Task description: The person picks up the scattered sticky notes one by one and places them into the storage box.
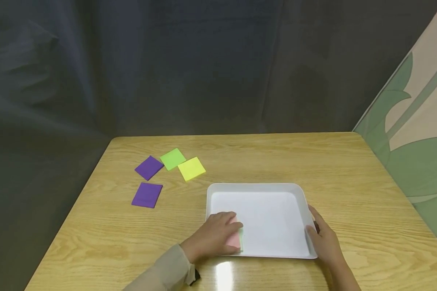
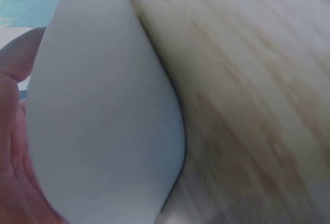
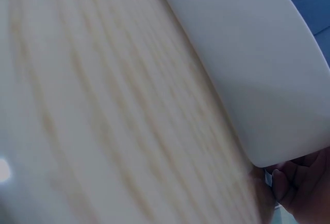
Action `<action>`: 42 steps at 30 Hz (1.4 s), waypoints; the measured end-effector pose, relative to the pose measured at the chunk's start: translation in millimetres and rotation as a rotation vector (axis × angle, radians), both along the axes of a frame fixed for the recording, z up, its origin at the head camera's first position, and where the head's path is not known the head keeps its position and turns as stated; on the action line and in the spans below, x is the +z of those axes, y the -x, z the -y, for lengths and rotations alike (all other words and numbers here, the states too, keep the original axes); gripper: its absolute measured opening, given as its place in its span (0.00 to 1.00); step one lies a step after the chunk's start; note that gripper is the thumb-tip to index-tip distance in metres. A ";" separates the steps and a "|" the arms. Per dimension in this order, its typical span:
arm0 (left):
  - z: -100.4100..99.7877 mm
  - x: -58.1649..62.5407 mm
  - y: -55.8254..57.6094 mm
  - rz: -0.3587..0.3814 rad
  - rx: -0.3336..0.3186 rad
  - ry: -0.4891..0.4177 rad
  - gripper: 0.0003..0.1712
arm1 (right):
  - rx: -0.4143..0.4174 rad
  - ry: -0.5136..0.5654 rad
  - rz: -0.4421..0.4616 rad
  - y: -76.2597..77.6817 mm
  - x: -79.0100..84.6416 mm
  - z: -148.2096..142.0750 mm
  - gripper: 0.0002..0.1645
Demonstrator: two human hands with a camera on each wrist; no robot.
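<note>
A shallow white tray lies on the table near the front. My left hand reaches over its left wall and holds a pink square at the near left corner, thumb toward the near side and fingers toward the far side. A thin edge of a pale green square shows under the pink one. At the tray's right wall, my right hand grips the rim, thumb at the inner side and fingers outside. The wrist views show the tray's outer wall and parts of both hands.
Back left on the wooden table lie thin flat squares: two purple squares, a green square and a yellow square. A dark curtain hangs behind the table, and a patterned cloth borders the right side.
</note>
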State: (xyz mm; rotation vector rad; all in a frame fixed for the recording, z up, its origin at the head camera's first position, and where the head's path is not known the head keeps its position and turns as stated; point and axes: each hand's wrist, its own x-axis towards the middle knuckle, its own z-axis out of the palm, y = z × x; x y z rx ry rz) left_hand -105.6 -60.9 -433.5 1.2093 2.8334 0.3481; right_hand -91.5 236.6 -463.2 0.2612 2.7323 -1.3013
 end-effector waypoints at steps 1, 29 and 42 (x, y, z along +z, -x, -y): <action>1.0 0.2 0.5 0.004 -0.001 0.003 0.33 | 0.000 0.003 -0.001 0.0 -0.1 -0.2 0.32; 86.9 4.5 34.3 0.142 0.509 -0.224 0.36 | -0.004 0.006 -0.038 -0.9 2.2 0.0 0.31; 134.3 -3.1 40.1 0.155 0.777 -0.162 0.36 | -0.002 0.009 -0.027 -0.2 2.2 0.3 0.31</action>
